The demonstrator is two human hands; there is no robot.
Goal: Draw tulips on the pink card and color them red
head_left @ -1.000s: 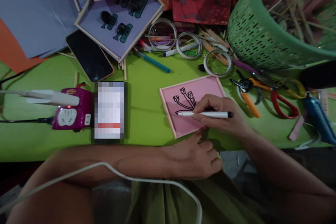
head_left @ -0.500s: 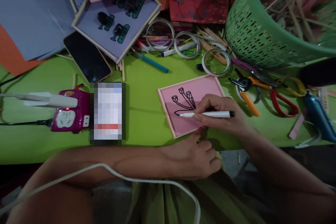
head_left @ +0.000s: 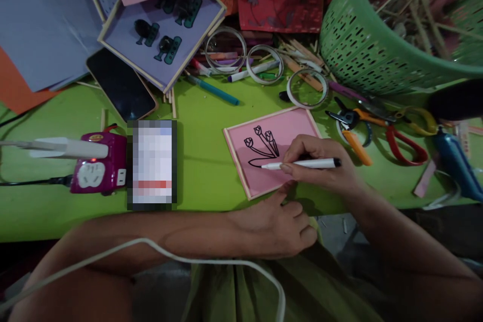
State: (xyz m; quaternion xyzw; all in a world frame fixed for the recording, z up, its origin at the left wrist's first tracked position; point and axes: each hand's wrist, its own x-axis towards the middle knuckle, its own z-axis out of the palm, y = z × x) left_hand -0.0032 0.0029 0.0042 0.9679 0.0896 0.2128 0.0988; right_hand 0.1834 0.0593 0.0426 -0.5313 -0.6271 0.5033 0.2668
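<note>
right hand point(head_left: 320, 155) pinches pen point(head_left: 319, 163), leaf line point(head_left: 249, 163) now doubles back, so underside's begun imo; can't tell if left hand point(head_left: 289, 229) grips card point(head_left: 289, 126)

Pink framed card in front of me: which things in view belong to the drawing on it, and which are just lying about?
Seem part of the drawing:
- pink framed card
- white marker, held in the right hand
- left hand, by the card's near edge

Seem just lying about:
- teal marker
- dark-screened phone
- orange-handled pliers
- green basket
</note>
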